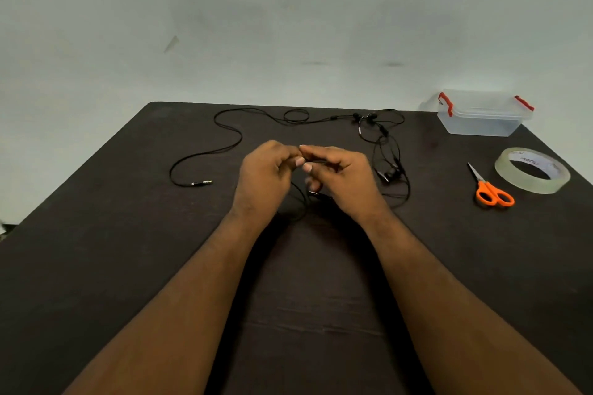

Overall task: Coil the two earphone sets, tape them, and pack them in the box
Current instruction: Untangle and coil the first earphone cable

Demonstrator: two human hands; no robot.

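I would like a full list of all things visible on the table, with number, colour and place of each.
earphone cable: one, black, spread over the far left of the table, its plug at the left end.
second earphone set: one, black, tangled heap right of the hands; one cable runs to the hands.
box: one, clear with red clips, lid on, far right corner.
tape roll: one, clear, right edge.
scissors: one pair, orange handles, closed, left of the tape roll.
table: one, dark brown.
left hand: pinches a black cable.
right hand: pinches the same cable.
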